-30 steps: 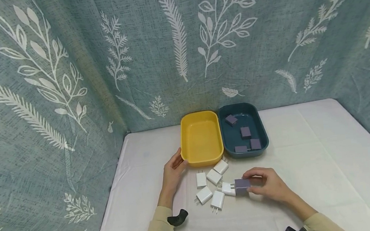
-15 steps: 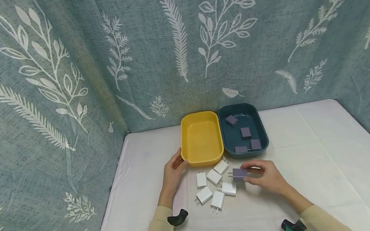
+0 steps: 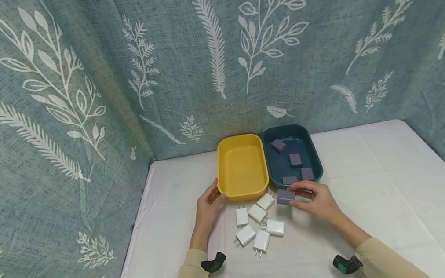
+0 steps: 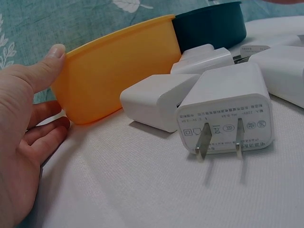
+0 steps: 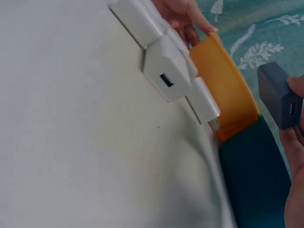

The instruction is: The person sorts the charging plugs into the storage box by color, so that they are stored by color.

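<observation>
My right hand [image 3: 319,201] pinches a purple phone charger [image 3: 286,196] between thumb and fingers, just in front of the dark teal tray [image 3: 318,166]. In the right wrist view, the USB port of this charger [image 5: 280,95] faces the camera. My left hand [image 3: 208,208] holds the front left corner of the yellow tray [image 3: 247,196], thumb at the rim and fingers curled against its outer side, as the left wrist view shows. Several purple chargers [image 3: 295,160] lie inside the teal tray. White chargers [image 3: 261,240] lie loosely grouped on the table between the hands.
Both trays stand side by side at the back of the white-clothed table [image 3: 361,180], near a leaf-patterned curtain [image 3: 185,71]. One white charger [image 3: 265,201] lies close to the yellow tray's front wall. Dark wrist devices [image 3: 214,262] sit at both sleeves.
My right hand has lifted the purple charger away from the white chargers and carried it toward the teal tray. The left hand stays at the yellow tray's corner.
</observation>
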`<action>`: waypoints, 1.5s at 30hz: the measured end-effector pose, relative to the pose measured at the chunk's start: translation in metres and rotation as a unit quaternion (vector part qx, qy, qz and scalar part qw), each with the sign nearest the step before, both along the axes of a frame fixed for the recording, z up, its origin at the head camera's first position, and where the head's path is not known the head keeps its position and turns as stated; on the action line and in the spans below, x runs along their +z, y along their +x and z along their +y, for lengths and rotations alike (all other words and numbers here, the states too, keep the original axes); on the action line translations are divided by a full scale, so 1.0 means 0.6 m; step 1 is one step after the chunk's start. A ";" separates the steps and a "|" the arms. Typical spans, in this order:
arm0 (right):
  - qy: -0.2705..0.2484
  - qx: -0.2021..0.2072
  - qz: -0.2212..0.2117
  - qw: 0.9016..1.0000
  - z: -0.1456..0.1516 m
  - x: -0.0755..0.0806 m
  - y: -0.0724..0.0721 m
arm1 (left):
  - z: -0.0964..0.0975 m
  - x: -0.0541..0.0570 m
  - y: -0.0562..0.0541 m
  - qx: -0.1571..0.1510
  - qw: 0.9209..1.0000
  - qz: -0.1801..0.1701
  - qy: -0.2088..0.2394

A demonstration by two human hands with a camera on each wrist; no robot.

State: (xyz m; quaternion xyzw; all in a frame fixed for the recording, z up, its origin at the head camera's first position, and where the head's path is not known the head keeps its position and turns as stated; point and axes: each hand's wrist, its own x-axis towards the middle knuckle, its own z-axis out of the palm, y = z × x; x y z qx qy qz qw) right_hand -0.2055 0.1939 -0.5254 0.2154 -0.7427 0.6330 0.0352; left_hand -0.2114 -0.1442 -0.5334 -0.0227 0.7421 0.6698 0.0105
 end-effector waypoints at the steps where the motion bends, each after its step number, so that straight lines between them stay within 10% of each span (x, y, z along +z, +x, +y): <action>1: 0.001 -0.004 -0.001 1.000 -0.001 0.002 -0.002 | 0.000 0.000 0.000 0.000 1.000 0.000 0.002; 45: 0.032 -0.179 -0.032 0.983 -0.044 0.039 -0.066 | -0.002 0.000 0.001 0.001 1.000 0.000 -0.002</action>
